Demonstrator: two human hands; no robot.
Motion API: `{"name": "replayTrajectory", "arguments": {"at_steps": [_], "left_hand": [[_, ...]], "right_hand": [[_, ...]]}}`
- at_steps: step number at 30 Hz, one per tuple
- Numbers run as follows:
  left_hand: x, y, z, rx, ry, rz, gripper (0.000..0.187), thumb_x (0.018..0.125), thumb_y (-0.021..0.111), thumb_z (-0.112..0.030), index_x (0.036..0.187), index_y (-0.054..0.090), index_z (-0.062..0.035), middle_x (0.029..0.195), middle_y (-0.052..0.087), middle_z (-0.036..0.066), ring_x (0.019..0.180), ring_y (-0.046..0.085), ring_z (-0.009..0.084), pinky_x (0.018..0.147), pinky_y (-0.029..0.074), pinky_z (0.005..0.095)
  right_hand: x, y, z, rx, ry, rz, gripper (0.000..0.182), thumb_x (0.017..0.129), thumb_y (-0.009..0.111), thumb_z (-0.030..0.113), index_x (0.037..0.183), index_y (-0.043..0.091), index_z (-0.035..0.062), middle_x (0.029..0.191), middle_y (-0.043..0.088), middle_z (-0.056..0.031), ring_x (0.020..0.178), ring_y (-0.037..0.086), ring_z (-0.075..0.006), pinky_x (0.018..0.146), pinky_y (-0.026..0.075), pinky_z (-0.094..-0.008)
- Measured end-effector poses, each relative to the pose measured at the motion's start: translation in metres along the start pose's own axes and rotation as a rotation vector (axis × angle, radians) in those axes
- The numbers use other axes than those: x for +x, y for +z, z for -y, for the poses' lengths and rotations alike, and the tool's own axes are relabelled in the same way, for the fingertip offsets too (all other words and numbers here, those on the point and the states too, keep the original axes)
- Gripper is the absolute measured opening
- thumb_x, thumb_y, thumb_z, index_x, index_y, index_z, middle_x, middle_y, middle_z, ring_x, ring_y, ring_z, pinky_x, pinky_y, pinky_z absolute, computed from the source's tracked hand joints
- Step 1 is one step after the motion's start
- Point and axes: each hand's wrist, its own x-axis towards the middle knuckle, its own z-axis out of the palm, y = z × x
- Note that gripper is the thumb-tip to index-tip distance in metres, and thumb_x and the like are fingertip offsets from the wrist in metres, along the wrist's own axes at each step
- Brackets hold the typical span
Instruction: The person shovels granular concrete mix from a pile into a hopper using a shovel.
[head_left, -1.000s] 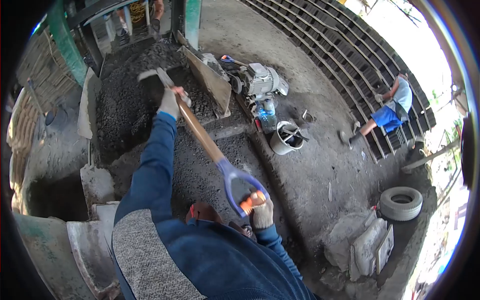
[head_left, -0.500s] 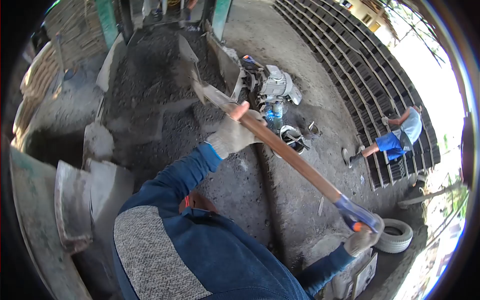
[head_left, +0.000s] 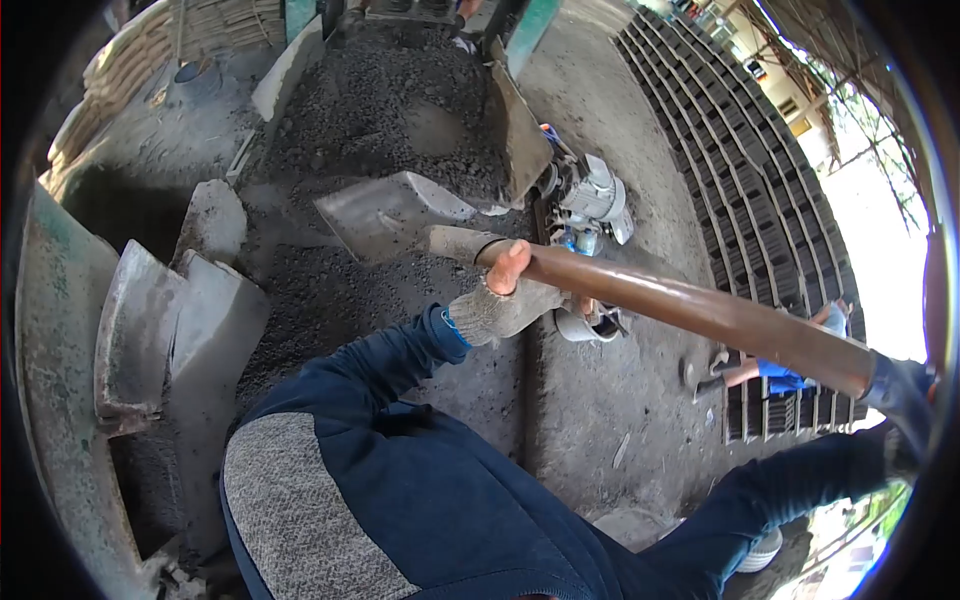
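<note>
A shovel (head_left: 690,310) with a brown wooden shaft crosses the view. Its grey metal blade (head_left: 385,215) lies over dark, gritty material (head_left: 390,130). My left hand (head_left: 505,305), in a pale knitted glove with a bare thumb, is wrapped round the shaft near the blade socket. At the far right edge, my right hand (head_left: 903,455) is closed at the shovel's blue grip end; it is dark, blurred and partly cut off.
Curved grey slabs (head_left: 140,330) lean at the left. Past the blade stands an electric motor (head_left: 595,195), with a bucket (head_left: 585,325) nearer. A person in blue shorts (head_left: 785,378) bends beside racks of dark blocks (head_left: 740,190) at right. Other people's hands show at the top.
The blade has come down and nearer, and its face now shows clearly. The shaft lies flatter. My right hand has moved up and right to the view's edge. Both hands keep hold.
</note>
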Motion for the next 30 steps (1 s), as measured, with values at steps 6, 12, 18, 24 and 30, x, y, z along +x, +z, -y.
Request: {"name": "replayTrajectory", "arguments": {"at_steps": [6, 12, 18, 24, 30], "left_hand": [[0.023, -0.07, -0.105, -0.104, 0.251, -0.225, 0.092, 0.082, 0.039, -0.082, 0.114, 0.063, 0.0001, 0.122, 0.062, 0.021, 0.108, 0.059, 0.0362, 0.097, 0.041, 0.0581], [0.044, -0.205, -0.148, -0.304, 0.334, -0.657, 0.066, 0.085, 0.048, -0.065, 0.084, 0.069, -0.0027, 0.096, 0.068, 0.018, 0.099, 0.061, 0.0347, 0.095, 0.045, 0.0508], [0.064, -0.267, -0.137, -0.314, 0.224, -0.864, 0.042, 0.087, 0.059, -0.043, 0.069, 0.063, -0.0053, 0.072, 0.065, 0.015, 0.07, 0.062, 0.0317, 0.076, 0.051, 0.0538], [0.085, -0.236, -0.108, -0.345, 0.133, -1.115, 0.028, 0.087, 0.065, -0.025, 0.074, 0.045, -0.011, 0.073, 0.049, 0.004, 0.065, 0.05, 0.0203, 0.086, 0.046, 0.0449], [-0.06, -0.099, 0.047, -0.177, 0.203, -0.854, 0.022, 0.086, 0.068, -0.025, 0.079, 0.055, -0.0096, 0.079, 0.056, 0.008, 0.074, 0.058, 0.0274, 0.09, 0.045, 0.0505]], "right_hand": [[0.01, 0.133, 0.136, 0.251, -0.034, 0.094, 0.032, 0.087, 0.075, 0.025, 0.099, 0.066, -0.0036, 0.09, 0.068, -0.0124, 0.077, 0.065, -0.0197, 0.073, 0.055, -0.0362], [-0.042, 0.171, 0.199, 0.385, 0.075, 0.171, 0.032, 0.085, 0.076, 0.024, 0.101, 0.067, -0.0021, 0.091, 0.069, -0.0119, 0.077, 0.066, -0.0195, 0.073, 0.055, -0.0367], [-0.189, 0.176, 0.174, 0.158, 0.492, 0.397, 0.019, 0.072, 0.078, 0.005, 0.087, 0.067, 0.0071, 0.086, 0.066, -0.0041, 0.082, 0.065, -0.0194, 0.079, 0.051, -0.0325], [-0.438, 0.174, 0.126, 0.603, 1.474, 0.443, 0.009, 0.08, 0.069, 0.002, 0.088, 0.065, 0.0001, 0.08, 0.065, -0.0076, 0.075, 0.064, -0.0183, 0.067, 0.052, -0.0319], [-0.61, 0.136, 0.024, 0.601, 2.091, 1.181, 0.01, 0.078, 0.057, 0.003, 0.087, 0.061, -0.0013, 0.066, 0.057, -0.0089, 0.044, 0.053, -0.0208, 0.04, 0.046, -0.0377]]}}
